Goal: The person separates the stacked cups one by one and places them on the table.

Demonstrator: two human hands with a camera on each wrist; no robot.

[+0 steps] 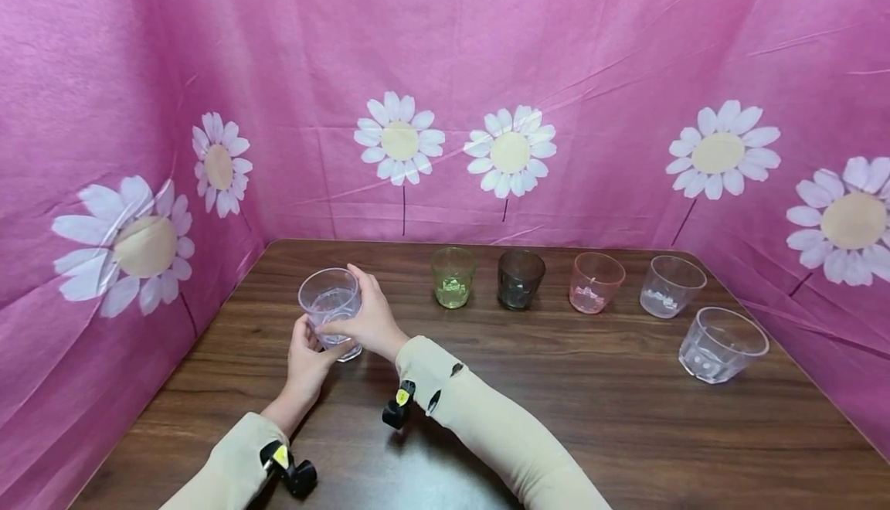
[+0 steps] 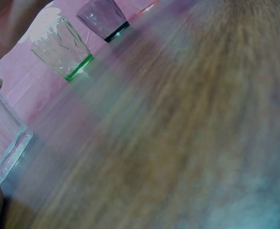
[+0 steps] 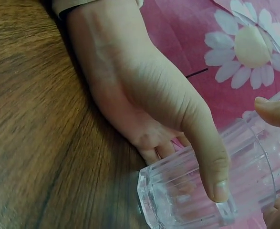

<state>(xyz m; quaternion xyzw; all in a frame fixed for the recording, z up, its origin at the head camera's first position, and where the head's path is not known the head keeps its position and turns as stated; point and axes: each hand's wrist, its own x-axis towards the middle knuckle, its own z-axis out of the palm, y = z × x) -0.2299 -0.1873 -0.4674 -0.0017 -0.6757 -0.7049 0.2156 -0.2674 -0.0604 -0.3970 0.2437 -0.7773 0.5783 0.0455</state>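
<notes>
Two clear cups stand nested on the left of the table; the upper cup [image 1: 325,300] sits in the lower cup [image 3: 168,191]. My left hand [image 1: 306,367] grips the lower cup, its thumb lying across the ribbed side in the right wrist view. Higher up, my right hand [image 1: 371,317] holds the upper cup between thumb and fingers near the rim. In the left wrist view the lower cup's thick base [image 2: 13,152] is close to the tabletop, with part of a hand [image 2: 6,28] above it.
Along the back of the wooden table [image 1: 556,417] stand a green cup [image 1: 453,278], a dark grey cup [image 1: 521,280], a pink cup [image 1: 596,283] and a clear cup [image 1: 671,287]. Another clear cup [image 1: 723,345] is nearer, at the right. Pink flowered cloth [image 1: 445,46] surrounds the table.
</notes>
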